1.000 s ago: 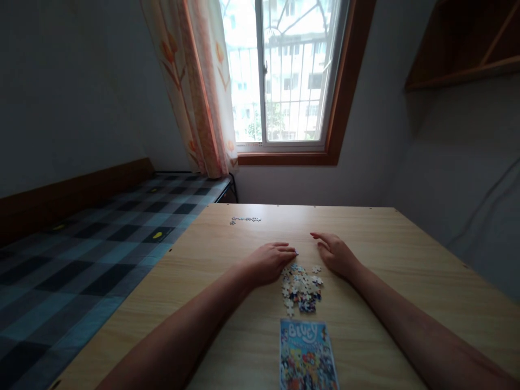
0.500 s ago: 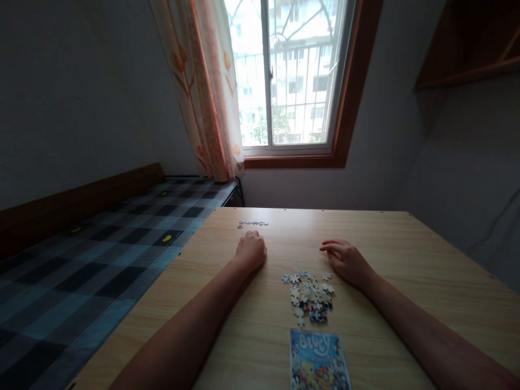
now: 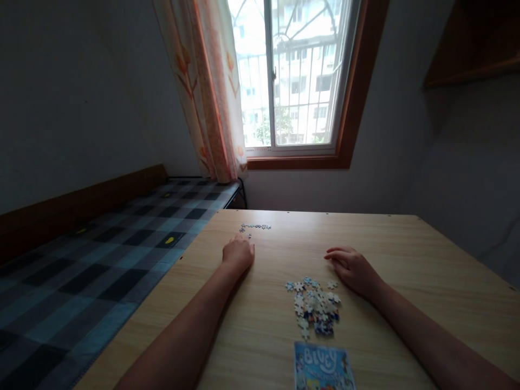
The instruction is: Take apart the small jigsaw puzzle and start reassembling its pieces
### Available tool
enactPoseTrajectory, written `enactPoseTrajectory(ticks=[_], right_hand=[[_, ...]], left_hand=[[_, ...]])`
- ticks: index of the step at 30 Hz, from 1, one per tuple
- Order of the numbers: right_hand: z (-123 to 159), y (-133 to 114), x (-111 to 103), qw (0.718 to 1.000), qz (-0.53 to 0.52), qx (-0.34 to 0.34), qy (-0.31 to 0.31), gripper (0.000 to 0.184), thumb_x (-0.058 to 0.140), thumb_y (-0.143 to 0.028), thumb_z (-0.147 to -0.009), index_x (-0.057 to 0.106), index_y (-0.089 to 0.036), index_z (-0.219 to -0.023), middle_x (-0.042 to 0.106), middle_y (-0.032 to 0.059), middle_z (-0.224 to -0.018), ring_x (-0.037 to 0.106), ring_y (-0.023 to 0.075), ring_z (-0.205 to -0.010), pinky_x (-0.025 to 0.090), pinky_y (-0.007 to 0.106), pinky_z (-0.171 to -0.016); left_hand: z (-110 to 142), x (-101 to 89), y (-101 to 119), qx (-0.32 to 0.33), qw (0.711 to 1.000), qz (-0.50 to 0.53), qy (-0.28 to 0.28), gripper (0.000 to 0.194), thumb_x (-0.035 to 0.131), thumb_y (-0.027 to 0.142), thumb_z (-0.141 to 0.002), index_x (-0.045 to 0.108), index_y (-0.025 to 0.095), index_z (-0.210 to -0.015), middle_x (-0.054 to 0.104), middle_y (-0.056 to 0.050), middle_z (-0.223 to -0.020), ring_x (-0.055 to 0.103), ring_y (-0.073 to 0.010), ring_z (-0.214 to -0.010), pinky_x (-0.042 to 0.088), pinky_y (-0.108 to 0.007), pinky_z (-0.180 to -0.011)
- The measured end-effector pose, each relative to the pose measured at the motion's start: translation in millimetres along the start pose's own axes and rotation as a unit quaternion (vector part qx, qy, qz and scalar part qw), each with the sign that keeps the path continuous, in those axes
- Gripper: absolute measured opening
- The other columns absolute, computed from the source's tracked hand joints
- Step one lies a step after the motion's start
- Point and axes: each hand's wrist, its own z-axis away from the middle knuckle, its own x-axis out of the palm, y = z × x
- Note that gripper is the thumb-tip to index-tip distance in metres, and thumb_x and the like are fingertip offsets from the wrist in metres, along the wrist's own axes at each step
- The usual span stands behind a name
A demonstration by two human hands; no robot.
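Observation:
My left hand [image 3: 239, 253] rests on the table with its fingers curled down and away from me. What they hold, if anything, is hidden beneath. Just beyond its fingertips lies a small jigsaw piece [image 3: 249, 236], close to a short row of joined jigsaw pieces [image 3: 260, 226] that turns down at its left end. On the other side, my right hand [image 3: 351, 266] lies relaxed, fingers loosely stretched out to the left and nothing visible in them. Between my forearms is a loose pile of jigsaw pieces [image 3: 317, 306], some pale side up and some showing print.
A blue picture sheet or box marked "Bluey" [image 3: 325, 368] lies at the near side of the wooden table [image 3: 390, 238]. A bed with a checked cover [image 3: 122, 244] stands to the left. Behind are a curtain [image 3: 215, 97] and a barred window [image 3: 300, 92].
My left hand has shifted left and slightly toward me, and a jigsaw piece now shows beyond its fingers, below the row. My right hand stays put; the view has tilted slightly.

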Motion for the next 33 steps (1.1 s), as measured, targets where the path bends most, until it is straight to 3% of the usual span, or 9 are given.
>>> enactPoseTrajectory(ticks=[9, 14, 23, 33], right_hand=[[1, 3, 2, 1.000, -0.004, 0.005, -0.005, 0.026, 0.052, -0.021, -0.084, 0.077, -0.023, -0.091, 0.071, 0.0103, -0.108, 0.063, 0.0274, -0.105, 0.049, 0.046, -0.096], [1, 5, 2, 1.000, 0.004, 0.008, -0.016, 0.026, 0.051, -0.021, -0.085, 0.077, -0.023, -0.092, 0.071, 0.0099, -0.109, 0.063, 0.0278, -0.107, 0.049, 0.046, -0.096], [0, 3, 0, 1.000, 0.008, 0.009, -0.025, 0.026, 0.051, -0.021, -0.084, 0.077, -0.023, -0.091, 0.071, 0.0098, -0.109, 0.063, 0.0273, -0.106, 0.050, 0.044, -0.096], [0, 3, 1, 1.000, 0.008, 0.001, -0.023, 0.027, 0.051, -0.021, -0.085, 0.077, -0.022, -0.091, 0.071, 0.0100, -0.108, 0.064, 0.0268, -0.104, 0.049, 0.044, -0.095]], left_hand=[[-4, 3.9, 1, 0.004, 1.000, 0.005, -0.012, 0.038, 0.039, 0.034, -0.094, 0.068, 0.021, -0.115, 0.068, -0.014, -0.112, 0.066, -0.0253, -0.094, 0.051, -0.033, -0.076], [-11, 5.5, -4, -0.028, 0.999, 0.006, -0.017, 0.043, 0.039, 0.037, -0.096, 0.062, 0.027, -0.130, 0.067, -0.013, -0.117, 0.065, -0.0261, -0.102, 0.050, -0.035, -0.082], [-18, 9.2, -6, -0.041, 0.999, 0.019, -0.022, 0.048, 0.037, 0.042, -0.096, 0.058, 0.025, -0.137, 0.065, -0.015, -0.122, 0.063, -0.0286, -0.105, 0.050, -0.038, -0.085], [-19, 9.6, -3, -0.049, 0.999, 0.011, -0.015, 0.048, 0.037, 0.042, -0.097, 0.058, 0.023, -0.135, 0.066, -0.013, -0.122, 0.063, -0.0258, -0.105, 0.049, -0.035, -0.086]])
